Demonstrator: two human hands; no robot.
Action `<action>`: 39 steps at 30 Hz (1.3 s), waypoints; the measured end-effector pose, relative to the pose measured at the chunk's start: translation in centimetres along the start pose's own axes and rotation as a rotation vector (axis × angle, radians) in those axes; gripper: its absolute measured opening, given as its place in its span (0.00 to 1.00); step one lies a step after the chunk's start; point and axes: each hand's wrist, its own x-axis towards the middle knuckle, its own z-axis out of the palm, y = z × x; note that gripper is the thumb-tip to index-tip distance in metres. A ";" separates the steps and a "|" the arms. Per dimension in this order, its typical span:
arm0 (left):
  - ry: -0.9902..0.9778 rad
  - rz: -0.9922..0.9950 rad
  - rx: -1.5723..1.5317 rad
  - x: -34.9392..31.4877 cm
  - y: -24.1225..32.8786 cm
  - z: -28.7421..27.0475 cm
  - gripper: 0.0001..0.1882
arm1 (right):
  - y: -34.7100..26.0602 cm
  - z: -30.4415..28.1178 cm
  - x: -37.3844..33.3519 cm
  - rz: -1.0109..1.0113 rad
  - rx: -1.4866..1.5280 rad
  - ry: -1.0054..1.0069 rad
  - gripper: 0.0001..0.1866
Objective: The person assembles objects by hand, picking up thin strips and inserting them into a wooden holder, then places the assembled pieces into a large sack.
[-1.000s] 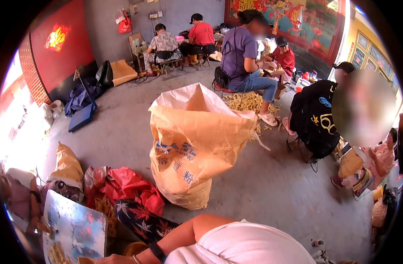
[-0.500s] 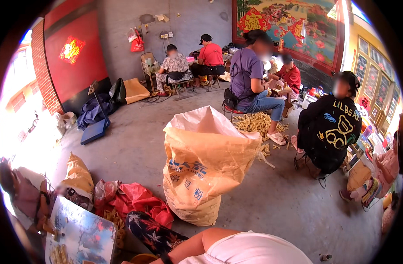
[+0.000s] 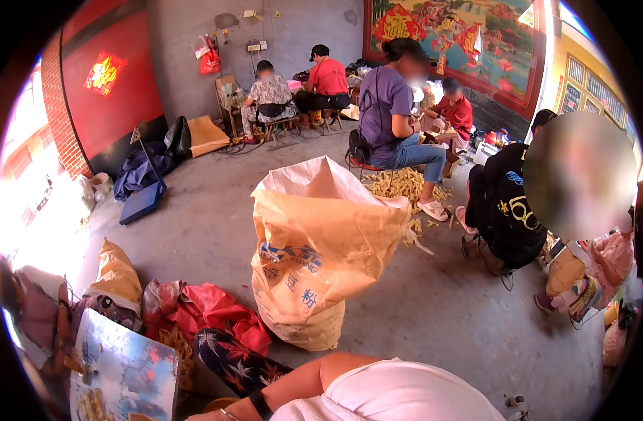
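From the lower edge my right arm (image 3: 297, 386), in a white sleeve, reaches left with a dark band and a thin bracelet at the wrist. Only a sliver of my right hand (image 3: 203, 417) shows at the bottom edge; its fingers are cut off, and what it holds or touches is hidden. Near it are a yellow rim (image 3: 219, 404) of some container and a slanted board (image 3: 128, 365) with a colourful picture, bearing pale yellow pieces (image 3: 91, 405). Beyond my arm shows my leg in dark, leaf-patterned trousers (image 3: 240, 358). My left hand is not in view.
A large open paper sack (image 3: 314, 259) stands mid-floor. Left of it lie a red bag (image 3: 219, 316) and another brown sack (image 3: 118, 274). A blue platform scale (image 3: 142, 203) stands farther back. Several people sit working around a pile of yellowish strips (image 3: 405, 189).
The view has shifted slightly, so the room's things sit a little farther left and higher. More of my right forearm and wrist shows. A large blurred patch now covers part of the right side.
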 end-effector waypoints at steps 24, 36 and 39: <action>0.193 -0.652 -1.224 -2.8 -1.8 -0.3 0.12 | 4.0 -5.1 2.8 -0.155 -0.748 0.341 0.07; 0.026 -0.777 -0.931 -3.9 -2.2 -0.1 0.09 | 3.9 -5.9 6.1 -0.398 -1.161 0.218 0.07; 0.021 -0.776 -0.772 -4.7 -1.8 -0.1 0.09 | 3.7 -5.7 6.6 -0.348 -1.221 0.281 0.07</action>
